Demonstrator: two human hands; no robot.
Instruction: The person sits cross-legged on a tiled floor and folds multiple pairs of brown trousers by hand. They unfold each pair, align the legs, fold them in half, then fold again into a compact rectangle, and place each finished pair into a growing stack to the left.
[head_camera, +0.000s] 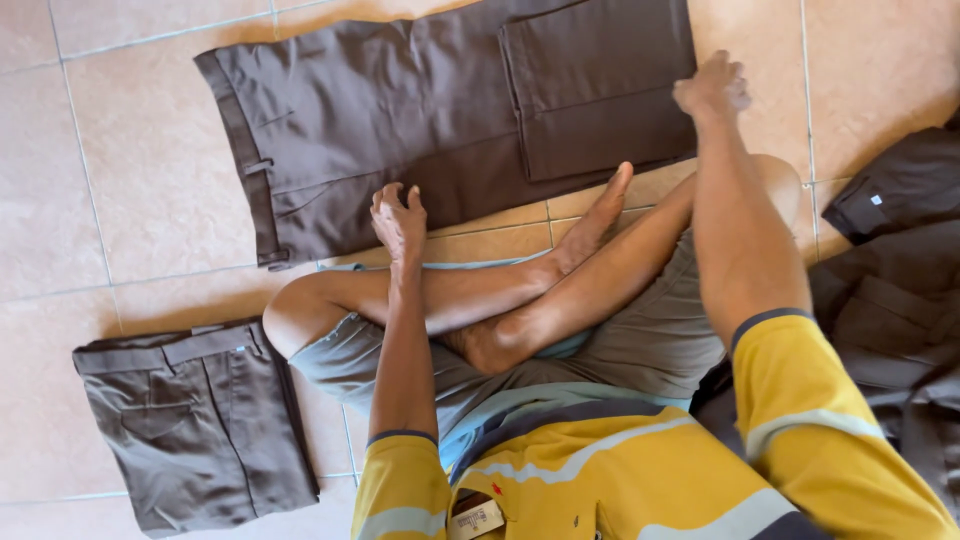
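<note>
Brown trousers half folded on a tiled floor, both hands on the cloth.

The floor (140, 150) is pale orange-beige tile with light grout lines. The person sits cross-legged on it; the brown trousers (400, 110) lie spread just beyond the feet, one end doubled back. The left hand (399, 218) grips the near edge of the cloth; the right hand (712, 90) is curled, pinching the folded end. A folded pair (195, 420) lies by the left knee, a dark heap of clothes (900, 280) to the right.

Bare tile floor (140, 130) lies open left of the brown trousers (400, 110); crossed legs (520, 300) block the near side.
</note>
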